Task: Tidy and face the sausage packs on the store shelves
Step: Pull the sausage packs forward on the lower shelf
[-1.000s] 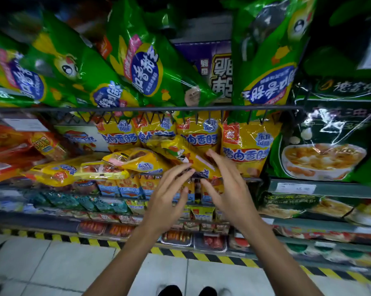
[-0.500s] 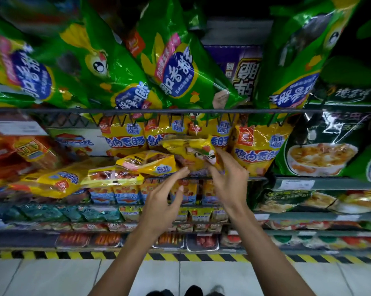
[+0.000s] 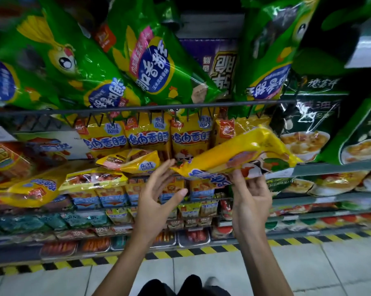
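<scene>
Right hand [image 3: 249, 197] grips a yellow pack [image 3: 240, 155] from below, fingers curled round its lower edge; the pack is lifted off the shelf, tilted, right end higher, in front of the upright yellow row [image 3: 146, 137]. Left hand [image 3: 156, 201] is spread, fingers straight, fingertips touching the pack's left end, holding nothing. Two more yellow packs lie flat and askew left of the hands: one [image 3: 131, 161] just beside the left fingertips, another [image 3: 92, 180] lower left. Green packs [image 3: 150, 60] hang tilted above the wire rail [image 3: 137, 108]. Blue-orange packs [image 3: 114, 195] stand on the shelf below. Striped floor tape [image 3: 201, 251] runs along the base.
</scene>
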Demonstrator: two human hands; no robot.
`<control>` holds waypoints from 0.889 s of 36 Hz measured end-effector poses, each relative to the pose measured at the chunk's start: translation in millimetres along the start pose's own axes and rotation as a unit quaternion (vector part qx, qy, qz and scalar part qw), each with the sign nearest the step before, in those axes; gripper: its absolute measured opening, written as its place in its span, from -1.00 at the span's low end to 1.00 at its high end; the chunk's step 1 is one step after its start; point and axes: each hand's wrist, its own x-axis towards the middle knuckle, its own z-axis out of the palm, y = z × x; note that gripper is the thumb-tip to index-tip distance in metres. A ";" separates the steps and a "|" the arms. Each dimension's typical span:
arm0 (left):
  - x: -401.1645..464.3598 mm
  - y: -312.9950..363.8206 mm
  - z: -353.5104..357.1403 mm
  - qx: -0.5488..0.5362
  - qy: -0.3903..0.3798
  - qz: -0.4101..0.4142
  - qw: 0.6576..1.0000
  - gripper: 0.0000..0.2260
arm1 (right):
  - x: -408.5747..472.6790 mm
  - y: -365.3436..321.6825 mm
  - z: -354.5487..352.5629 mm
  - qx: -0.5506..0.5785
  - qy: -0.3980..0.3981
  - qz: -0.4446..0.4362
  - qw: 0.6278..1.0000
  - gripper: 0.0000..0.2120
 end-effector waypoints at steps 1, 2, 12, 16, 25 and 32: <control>-1.1 1.0 3.6 -0.021 0.000 -0.007 1.000 -0.36 | -0.3 1.7 -2.4 0.026 -0.001 0.029 0.999 -0.58; -1.8 1.3 7.7 -0.042 0.001 -0.019 0.999 -0.35 | -1.0 2.1 -4.1 0.050 0.000 0.063 0.997 -0.54; 3.1 15.9 47.0 -0.119 0.004 -0.083 0.989 -0.55 | -5.5 9.0 3.9 0.237 -0.042 0.263 0.934 -0.52; 6.0 25.5 48.1 -0.124 0.043 -0.051 0.990 -0.66 | 2.2 5.2 -1.6 0.218 -0.114 0.257 0.934 -0.56; 32.5 52.6 46.5 -0.129 0.065 0.045 0.989 -0.82 | -2.2 9.4 -7.8 -0.003 -0.260 0.328 0.908 -0.48; 44.5 61.9 49.4 -0.059 0.088 0.080 0.991 -0.77 | -0.9 23.1 -17.7 -0.189 -0.235 0.225 0.927 -0.66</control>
